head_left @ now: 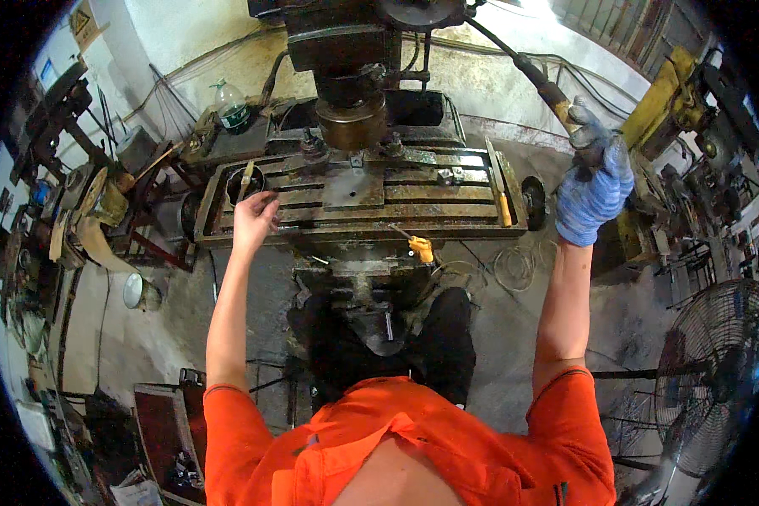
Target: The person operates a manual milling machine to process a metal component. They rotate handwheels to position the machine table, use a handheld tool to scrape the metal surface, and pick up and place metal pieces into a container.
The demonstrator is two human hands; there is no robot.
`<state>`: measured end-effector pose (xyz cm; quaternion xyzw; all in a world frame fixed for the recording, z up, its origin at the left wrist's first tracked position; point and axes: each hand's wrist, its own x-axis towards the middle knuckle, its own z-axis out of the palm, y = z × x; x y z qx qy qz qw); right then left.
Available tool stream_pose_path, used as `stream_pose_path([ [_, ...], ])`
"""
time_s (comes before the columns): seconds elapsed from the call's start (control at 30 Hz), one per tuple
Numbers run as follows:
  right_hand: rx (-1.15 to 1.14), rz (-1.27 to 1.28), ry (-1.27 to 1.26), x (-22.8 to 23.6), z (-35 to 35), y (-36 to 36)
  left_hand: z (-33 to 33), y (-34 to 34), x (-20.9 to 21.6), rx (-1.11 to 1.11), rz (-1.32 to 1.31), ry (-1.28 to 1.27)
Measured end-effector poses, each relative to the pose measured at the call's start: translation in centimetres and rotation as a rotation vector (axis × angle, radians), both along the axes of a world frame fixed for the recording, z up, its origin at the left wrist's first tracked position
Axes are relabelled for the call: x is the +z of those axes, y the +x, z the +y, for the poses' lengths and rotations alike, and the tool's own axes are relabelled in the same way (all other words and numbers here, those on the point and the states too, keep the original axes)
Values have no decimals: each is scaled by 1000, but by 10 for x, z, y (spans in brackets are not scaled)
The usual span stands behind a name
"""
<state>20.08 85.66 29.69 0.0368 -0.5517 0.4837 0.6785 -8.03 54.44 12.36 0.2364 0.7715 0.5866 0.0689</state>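
My right hand [597,181], in a blue-grey work glove, is wrapped around the grip of a long lever [555,97] that slopes down from the machine head [346,51]. My bare left hand [255,221] hovers over the front left of the slotted machine table [312,215], its fingers loosely bent and apart, with nothing visible in them. Just beyond it, a brush with a pale yellow handle [246,179] stands in a dark round pot [251,187]. Under the round spindle [352,122], a flat metal plate [354,190] lies on the table.
On the table's right lie a file with a yellow handle [504,207] and small metal blocks [451,175]. A yellow-handled tool [420,248] hangs at the front edge. A fan [708,375] stands to the right, a white bucket [141,291] to the left, and a plastic bottle [231,105] behind.
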Motion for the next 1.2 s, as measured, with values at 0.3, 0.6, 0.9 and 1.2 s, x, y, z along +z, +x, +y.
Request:
stream_pose_path([
  [0.3, 14, -16, 21, -24, 16, -2, -5, 1, -4, 44, 48, 9],
  [0.6, 70, 33, 96, -43, 22, -4, -17, 0, -13, 28, 40, 23],
  [0.9, 70, 23, 184, -52, 24, -4, -24, 4, -8, 35, 36, 15],
  [1.2, 79, -52, 167, -65, 30, -8, -80, 2, -9, 104, 116, -107],
])
